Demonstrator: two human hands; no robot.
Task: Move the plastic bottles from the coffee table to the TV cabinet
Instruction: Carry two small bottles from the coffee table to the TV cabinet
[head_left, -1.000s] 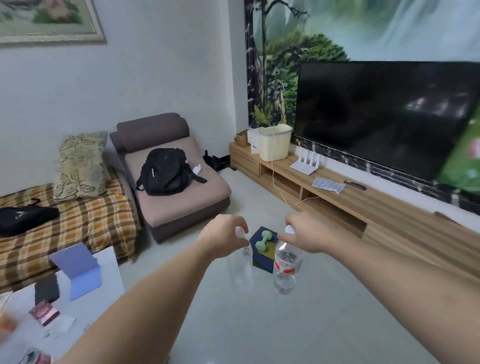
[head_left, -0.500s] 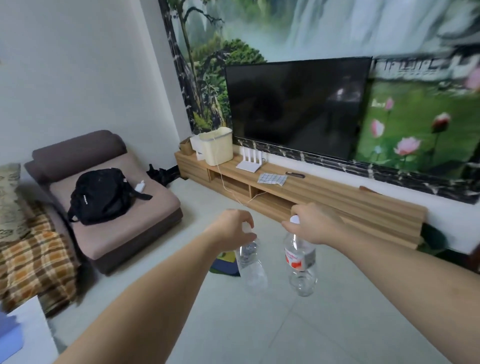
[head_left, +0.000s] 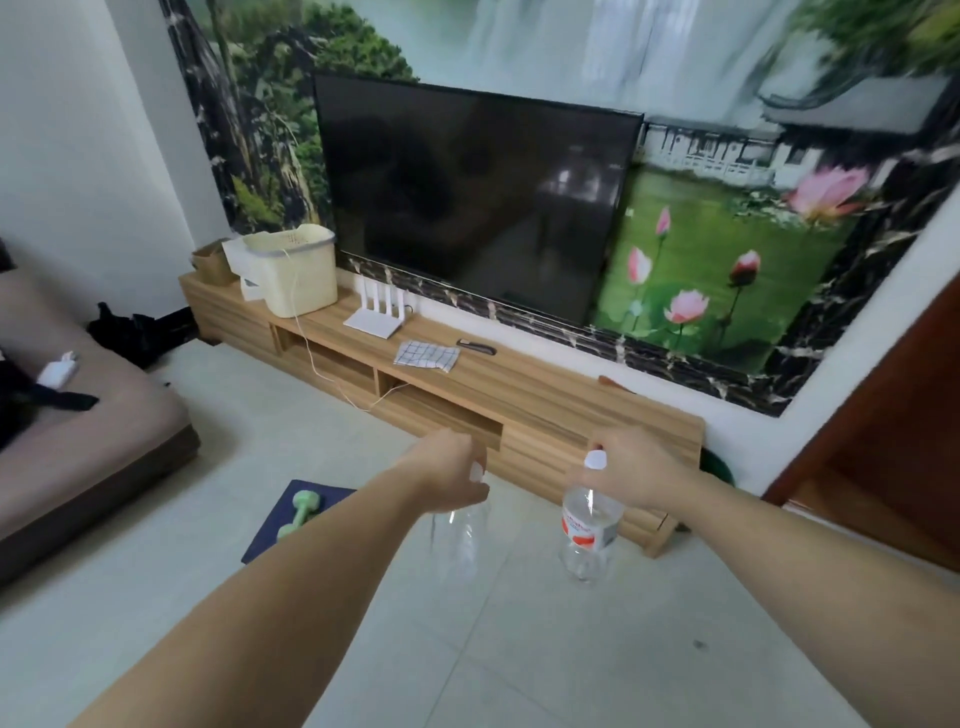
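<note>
My left hand (head_left: 453, 475) grips the white-capped neck of a clear plastic bottle without a label (head_left: 460, 540), which hangs down over the floor. My right hand (head_left: 631, 473) holds a second clear bottle with a red and white label (head_left: 589, 525) by its white cap. Both bottles hang in front of the long wooden TV cabinet (head_left: 524, 384), just short of its right half. The coffee table is out of view.
On the cabinet stand a cream basket (head_left: 296, 278), a white router (head_left: 375, 317), a checked cloth (head_left: 427, 356) and a dark remote (head_left: 476, 346) below the TV (head_left: 467, 192). A green dumbbell (head_left: 298, 514) lies on a blue mat. A brown sofa (head_left: 78, 441) is at the left, a door (head_left: 883, 426) at the right.
The view has swung right and come nearer to the TV cabinet. The coffee table and checked sofa have left the frame. Both hands still carry their bottles.
</note>
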